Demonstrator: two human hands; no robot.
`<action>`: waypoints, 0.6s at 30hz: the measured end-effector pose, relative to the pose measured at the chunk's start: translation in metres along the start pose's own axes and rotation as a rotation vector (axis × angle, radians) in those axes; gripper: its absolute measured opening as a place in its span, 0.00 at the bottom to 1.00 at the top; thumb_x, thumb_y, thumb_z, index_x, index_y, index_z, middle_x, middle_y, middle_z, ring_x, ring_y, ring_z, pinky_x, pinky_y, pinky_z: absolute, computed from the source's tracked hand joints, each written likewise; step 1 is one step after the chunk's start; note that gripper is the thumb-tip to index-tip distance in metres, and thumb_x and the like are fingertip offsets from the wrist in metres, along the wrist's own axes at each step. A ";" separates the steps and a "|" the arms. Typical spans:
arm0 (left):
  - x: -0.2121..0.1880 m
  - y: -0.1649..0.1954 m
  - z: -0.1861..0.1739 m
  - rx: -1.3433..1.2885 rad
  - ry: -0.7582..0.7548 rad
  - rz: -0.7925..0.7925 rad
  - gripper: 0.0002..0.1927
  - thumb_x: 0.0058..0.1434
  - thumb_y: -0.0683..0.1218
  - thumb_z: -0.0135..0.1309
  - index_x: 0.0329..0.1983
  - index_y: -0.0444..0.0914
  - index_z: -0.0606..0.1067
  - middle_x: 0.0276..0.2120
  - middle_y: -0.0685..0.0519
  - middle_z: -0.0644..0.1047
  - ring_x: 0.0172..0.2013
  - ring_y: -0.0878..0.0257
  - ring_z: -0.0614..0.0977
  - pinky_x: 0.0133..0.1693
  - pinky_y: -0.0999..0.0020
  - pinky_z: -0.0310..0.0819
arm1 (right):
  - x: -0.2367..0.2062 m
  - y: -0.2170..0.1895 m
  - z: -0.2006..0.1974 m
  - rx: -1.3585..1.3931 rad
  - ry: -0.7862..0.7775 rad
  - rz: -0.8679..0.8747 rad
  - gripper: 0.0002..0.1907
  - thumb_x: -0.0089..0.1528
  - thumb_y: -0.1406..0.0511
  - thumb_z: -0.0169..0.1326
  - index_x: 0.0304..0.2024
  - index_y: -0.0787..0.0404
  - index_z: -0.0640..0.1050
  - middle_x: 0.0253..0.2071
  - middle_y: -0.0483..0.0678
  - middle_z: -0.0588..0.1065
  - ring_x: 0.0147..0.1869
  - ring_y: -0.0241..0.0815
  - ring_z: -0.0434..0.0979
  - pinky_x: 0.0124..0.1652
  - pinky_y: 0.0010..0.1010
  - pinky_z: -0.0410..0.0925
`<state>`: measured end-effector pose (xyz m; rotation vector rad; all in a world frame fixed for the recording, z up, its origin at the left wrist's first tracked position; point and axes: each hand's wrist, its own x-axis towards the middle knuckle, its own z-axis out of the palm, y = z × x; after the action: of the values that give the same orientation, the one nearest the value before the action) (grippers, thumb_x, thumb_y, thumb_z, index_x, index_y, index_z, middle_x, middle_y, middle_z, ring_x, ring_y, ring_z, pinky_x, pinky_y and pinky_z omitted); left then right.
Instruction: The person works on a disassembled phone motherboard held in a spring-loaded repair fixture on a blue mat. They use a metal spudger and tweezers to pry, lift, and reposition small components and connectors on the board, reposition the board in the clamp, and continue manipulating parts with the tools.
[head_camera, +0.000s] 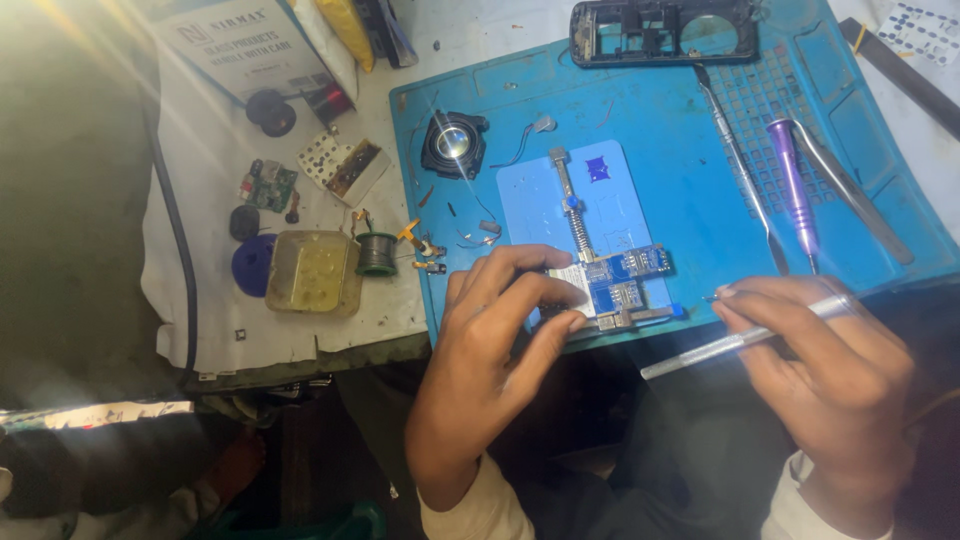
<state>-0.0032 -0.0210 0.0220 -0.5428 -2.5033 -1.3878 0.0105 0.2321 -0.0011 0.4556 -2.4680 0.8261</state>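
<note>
left hand (500, 320) pinching circuit board (620, 280) in clamp jig (585, 215), frame centre, on blue mat (680, 140). right hand (820, 350) gripping thin metal tool (740, 340), lower right. you're bracing board firmly, bringing tip in slow.

Circuit board (615, 285) on mat (680, 150), solder spool (377, 253) left.
</note>
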 end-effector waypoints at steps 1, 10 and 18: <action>0.000 0.000 0.001 0.007 0.008 0.003 0.06 0.62 0.42 0.60 0.41 0.38 0.79 0.51 0.50 0.78 0.48 0.52 0.78 0.51 0.63 0.66 | 0.000 -0.001 0.000 0.002 -0.001 0.004 0.13 0.57 0.77 0.64 0.44 0.66 0.80 0.43 0.52 0.80 0.45 0.45 0.82 0.44 0.28 0.73; 0.000 -0.003 0.002 -0.035 0.035 -0.022 0.07 0.62 0.42 0.60 0.42 0.37 0.77 0.51 0.50 0.79 0.50 0.53 0.79 0.52 0.62 0.67 | 0.001 -0.007 -0.002 0.010 0.002 0.014 0.13 0.57 0.78 0.63 0.44 0.66 0.79 0.44 0.52 0.79 0.45 0.45 0.82 0.45 0.29 0.73; -0.001 0.000 0.001 -0.004 0.003 -0.027 0.09 0.58 0.43 0.62 0.41 0.37 0.78 0.52 0.50 0.78 0.50 0.52 0.77 0.52 0.62 0.67 | 0.003 -0.007 -0.002 -0.003 0.007 0.013 0.13 0.57 0.78 0.63 0.44 0.67 0.80 0.43 0.52 0.79 0.44 0.45 0.82 0.44 0.29 0.73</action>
<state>-0.0024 -0.0201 0.0211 -0.5089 -2.5146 -1.4025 0.0119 0.2275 0.0047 0.4355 -2.4683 0.8282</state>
